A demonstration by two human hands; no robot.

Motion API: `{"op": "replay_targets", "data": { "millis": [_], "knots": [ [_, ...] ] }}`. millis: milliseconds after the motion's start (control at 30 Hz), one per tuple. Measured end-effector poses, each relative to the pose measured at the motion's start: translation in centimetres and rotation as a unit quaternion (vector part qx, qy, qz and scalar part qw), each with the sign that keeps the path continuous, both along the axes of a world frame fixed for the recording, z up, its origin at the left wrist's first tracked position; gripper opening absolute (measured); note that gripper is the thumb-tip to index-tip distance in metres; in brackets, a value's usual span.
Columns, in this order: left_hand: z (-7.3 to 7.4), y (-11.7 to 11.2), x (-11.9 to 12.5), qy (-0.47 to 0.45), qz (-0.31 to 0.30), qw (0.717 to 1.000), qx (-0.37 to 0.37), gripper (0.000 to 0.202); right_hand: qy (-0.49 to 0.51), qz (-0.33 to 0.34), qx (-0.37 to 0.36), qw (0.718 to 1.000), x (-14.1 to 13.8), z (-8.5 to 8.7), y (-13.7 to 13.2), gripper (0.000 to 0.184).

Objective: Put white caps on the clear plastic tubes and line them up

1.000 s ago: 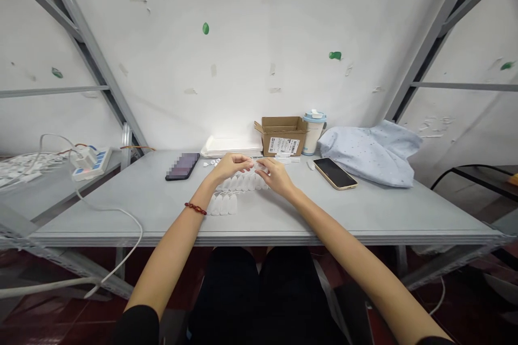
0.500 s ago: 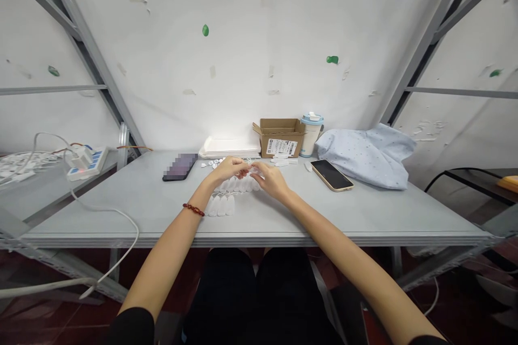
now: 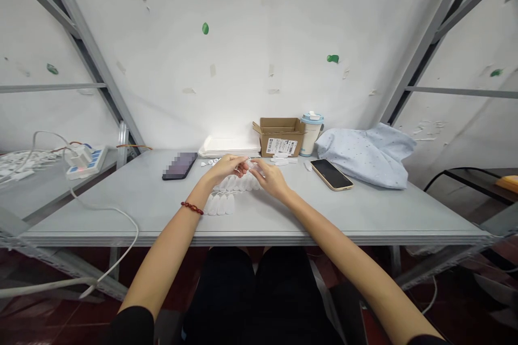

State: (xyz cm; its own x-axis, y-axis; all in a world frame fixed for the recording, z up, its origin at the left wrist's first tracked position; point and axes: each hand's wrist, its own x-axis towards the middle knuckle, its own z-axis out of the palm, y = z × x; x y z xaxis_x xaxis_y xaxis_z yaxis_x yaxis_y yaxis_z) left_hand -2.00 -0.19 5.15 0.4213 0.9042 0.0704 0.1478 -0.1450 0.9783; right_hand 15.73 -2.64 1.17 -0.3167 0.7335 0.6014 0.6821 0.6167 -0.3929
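My left hand (image 3: 227,168), with a red bead bracelet at its wrist, is closed with thumb and fingertips pinched together. Facing it, my right hand (image 3: 272,178) is closed too, its fingertips curled inward. Between the fingertips is a small translucent whitish piece (image 3: 251,164), held a little above the table; its exact kind is too small to make out. Below the hands lies a row of translucent white tapered pieces (image 3: 237,183). Nearer the front edge, several more such pieces (image 3: 219,205) lie side by side next to my left wrist. Small white caps (image 3: 210,163) are partly hidden behind my left hand.
Behind the hands stand a white tray (image 3: 230,147), an open cardboard box (image 3: 282,137) and a lidded cup (image 3: 311,135). Phones lie left (image 3: 180,166) and right (image 3: 332,174). Light blue cloth (image 3: 366,153) is at right. A power strip (image 3: 87,163) with cables sits at far left.
Both hands stay at nearly the same place, with fingertips shifted slightly around the small piece. Nothing else on the table has moved.
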Motion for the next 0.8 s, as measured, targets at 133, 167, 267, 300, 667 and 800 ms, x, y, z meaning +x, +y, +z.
{"op": "replay_targets", "data": {
  "millis": [133,167,267,300,667,800],
  "knots": [
    [0.2,0.0,-0.2,-0.053,-0.015,0.998,-0.006,0.052,0.081,0.020,-0.046,0.995,-0.1,0.1,0.1,0.026],
    [0.2,0.1,-0.2,-0.064,-0.016,0.998,-0.006,0.053,0.114,0.031,-0.069,0.991,-0.1,0.1,0.1,0.025],
    [0.2,0.1,-0.3,-0.077,-0.015,0.997,0.011,0.048,0.208,0.071,-0.148,0.964,0.0,0.2,0.2,0.024],
    [0.2,0.0,-0.3,-0.071,-0.016,0.997,0.020,0.045,0.232,0.082,-0.172,0.954,0.1,0.3,0.2,0.025],
    [0.1,-0.6,0.4,0.094,-0.067,0.983,0.144,0.059,0.375,0.109,-0.282,0.876,-0.2,0.7,0.3,0.025],
    [-0.1,-1.3,1.0,0.170,-0.043,0.957,0.229,0.069,0.404,0.113,-0.303,0.855,-0.2,1.0,0.2,0.021]
  ]
}}
